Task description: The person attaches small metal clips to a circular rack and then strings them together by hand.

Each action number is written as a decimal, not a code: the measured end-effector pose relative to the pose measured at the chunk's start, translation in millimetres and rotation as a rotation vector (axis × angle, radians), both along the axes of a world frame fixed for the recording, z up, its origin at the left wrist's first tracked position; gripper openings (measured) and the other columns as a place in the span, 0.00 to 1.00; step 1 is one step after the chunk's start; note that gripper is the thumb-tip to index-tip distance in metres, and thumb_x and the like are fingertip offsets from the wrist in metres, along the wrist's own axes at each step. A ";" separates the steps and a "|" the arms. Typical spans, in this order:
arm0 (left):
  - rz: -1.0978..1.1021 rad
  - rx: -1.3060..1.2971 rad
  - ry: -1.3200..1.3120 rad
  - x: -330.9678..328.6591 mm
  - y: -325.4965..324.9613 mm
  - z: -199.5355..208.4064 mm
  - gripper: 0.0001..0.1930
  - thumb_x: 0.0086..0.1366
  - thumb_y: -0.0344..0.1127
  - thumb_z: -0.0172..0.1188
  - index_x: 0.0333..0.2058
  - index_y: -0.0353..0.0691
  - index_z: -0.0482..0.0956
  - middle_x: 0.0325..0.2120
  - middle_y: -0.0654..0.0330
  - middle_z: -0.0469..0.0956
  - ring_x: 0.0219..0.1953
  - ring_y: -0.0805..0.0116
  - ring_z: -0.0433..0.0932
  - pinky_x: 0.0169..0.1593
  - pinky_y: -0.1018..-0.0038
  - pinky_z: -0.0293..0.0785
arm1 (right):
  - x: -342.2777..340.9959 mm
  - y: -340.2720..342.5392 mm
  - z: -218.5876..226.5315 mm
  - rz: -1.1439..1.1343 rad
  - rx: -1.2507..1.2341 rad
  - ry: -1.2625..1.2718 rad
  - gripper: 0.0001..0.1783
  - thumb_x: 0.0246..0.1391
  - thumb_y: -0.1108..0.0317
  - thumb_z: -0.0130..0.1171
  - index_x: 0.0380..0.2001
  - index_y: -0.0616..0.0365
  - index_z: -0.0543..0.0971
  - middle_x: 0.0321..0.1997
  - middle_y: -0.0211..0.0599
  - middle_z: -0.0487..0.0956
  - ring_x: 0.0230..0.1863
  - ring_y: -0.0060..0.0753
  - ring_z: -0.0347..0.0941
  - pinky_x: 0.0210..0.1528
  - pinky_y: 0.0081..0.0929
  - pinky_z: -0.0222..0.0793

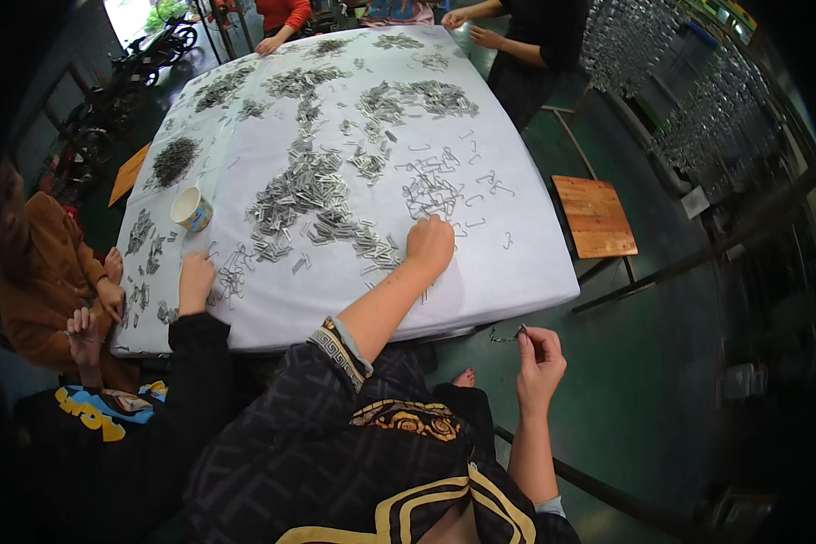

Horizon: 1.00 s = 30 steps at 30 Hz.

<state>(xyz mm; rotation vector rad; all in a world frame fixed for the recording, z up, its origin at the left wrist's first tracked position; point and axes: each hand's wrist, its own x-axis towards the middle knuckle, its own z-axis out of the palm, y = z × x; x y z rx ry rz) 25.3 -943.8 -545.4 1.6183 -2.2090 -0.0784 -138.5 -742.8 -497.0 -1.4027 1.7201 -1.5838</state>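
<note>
White cloth covers the table (508,281), and wire hooks (431,190) lie heaped in its near right part, with a few strays scattered toward the right edge. The left hand (432,245) reaches over the near edge, its curled fingers down at the near side of these hooks; whether it grips one I cannot tell. Off the table, beside the near edge toward the near right corner, the right hand (541,358) pinches a dark metal strand (505,340) between thumb and fingertips, one end dangling leftward over the green floor (607,390).

Short metal strips (308,190) form a large mound left of the hooks, about mid-table; smaller heaps reach toward the far edge. Dark small pieces (175,163) are piled near the left edge.

A paper cup (191,210) nearer the left edge carries a coloured printed band, too small to read. Yellow lettering (100,412) sits within a blue print on a co-worker's black garment. That co-worker's hand (195,276) is over the near edge, by another scatter of wire hooks. A gold ornamental motif (408,419) and a key-pattern cuff (340,352) decorate the wearer's dark shirt (308,435). Beyond the right edge stands a wooden stool (596,218).
</note>
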 end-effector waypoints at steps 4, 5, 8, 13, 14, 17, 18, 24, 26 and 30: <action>-0.024 0.068 -0.150 -9.2 -9.1 6.6 0.06 0.50 0.28 0.55 0.26 0.34 0.80 0.27 0.50 0.77 0.32 0.53 0.78 0.32 0.64 0.77 | -6.1 0.5 -3.3 -0.022 0.007 -0.026 0.02 0.48 0.78 0.58 0.28 0.66 0.77 0.30 0.35 0.75 0.32 0.24 0.70 0.36 0.19 0.66; -0.051 0.060 -0.202 -9.0 -10.3 7.3 0.07 0.52 0.27 0.53 0.26 0.34 0.80 0.27 0.48 0.77 0.32 0.53 0.79 0.32 0.64 0.77 | -6.5 1.2 -2.6 -0.024 0.013 -0.035 0.02 0.48 0.78 0.58 0.28 0.66 0.77 0.30 0.34 0.75 0.32 0.23 0.70 0.36 0.19 0.67; -0.091 0.089 -0.219 -1.2 -17.4 10.5 0.07 0.51 0.27 0.54 0.27 0.35 0.80 0.27 0.47 0.78 0.32 0.54 0.80 0.33 0.65 0.77 | -7.4 3.5 -4.8 -0.019 0.015 -0.086 0.03 0.49 0.77 0.58 0.28 0.66 0.77 0.31 0.33 0.74 0.32 0.22 0.70 0.36 0.18 0.67; -0.139 0.446 0.437 22.7 -21.6 9.4 0.07 0.51 0.31 0.60 0.27 0.34 0.78 0.27 0.53 0.79 0.29 0.65 0.78 0.31 0.73 0.75 | -5.4 6.4 -5.6 -0.036 0.021 -0.107 0.03 0.48 0.78 0.58 0.28 0.66 0.77 0.31 0.34 0.75 0.32 0.22 0.71 0.36 0.18 0.68; -0.140 0.576 0.616 25.5 -17.4 13.7 0.07 0.53 0.31 0.60 0.28 0.34 0.77 0.27 0.55 0.79 0.28 0.68 0.78 0.31 0.74 0.74 | -6.0 6.6 -7.5 -0.035 0.023 -0.094 0.03 0.48 0.78 0.59 0.28 0.66 0.77 0.31 0.34 0.75 0.32 0.22 0.71 0.36 0.18 0.68; -0.225 0.849 1.101 28.9 12.6 31.6 0.06 0.57 0.31 0.59 0.32 0.36 0.76 0.27 0.60 0.77 0.28 0.76 0.75 0.31 0.78 0.71 | -5.1 6.1 -8.9 -0.012 0.021 -0.092 0.03 0.48 0.78 0.59 0.28 0.66 0.77 0.31 0.34 0.75 0.32 0.23 0.71 0.37 0.18 0.68; -0.277 0.925 1.252 26.0 25.4 37.4 0.06 0.58 0.31 0.58 0.33 0.36 0.75 0.26 0.61 0.77 0.28 0.78 0.74 0.32 0.78 0.70 | -3.1 5.1 -7.7 -0.007 0.015 -0.120 0.03 0.47 0.78 0.59 0.28 0.66 0.77 0.31 0.34 0.75 0.32 0.23 0.71 0.37 0.19 0.68; -0.625 0.907 1.333 -0.5 111.4 59.9 0.06 0.61 0.31 0.57 0.35 0.38 0.73 0.30 0.68 0.72 0.31 0.82 0.68 0.36 0.83 0.66 | 9.9 1.4 6.1 0.051 0.006 -0.093 0.03 0.47 0.79 0.59 0.28 0.66 0.78 0.30 0.35 0.75 0.31 0.24 0.72 0.35 0.20 0.68; -0.651 0.941 1.341 -5.5 120.8 61.7 0.06 0.61 0.31 0.57 0.36 0.38 0.72 0.31 0.69 0.72 0.33 0.82 0.68 0.38 0.83 0.66 | 12.7 -0.1 8.1 0.061 0.004 -0.069 0.03 0.46 0.79 0.59 0.28 0.66 0.78 0.30 0.36 0.75 0.31 0.25 0.72 0.35 0.20 0.68; -0.612 0.976 1.294 -7.0 121.8 55.9 0.05 0.62 0.30 0.55 0.36 0.38 0.71 0.31 0.69 0.71 0.36 0.81 0.69 0.41 0.82 0.66 | 14.3 1.9 8.4 0.082 0.012 -0.033 0.04 0.45 0.80 0.59 0.28 0.65 0.78 0.30 0.36 0.75 0.31 0.26 0.72 0.34 0.21 0.68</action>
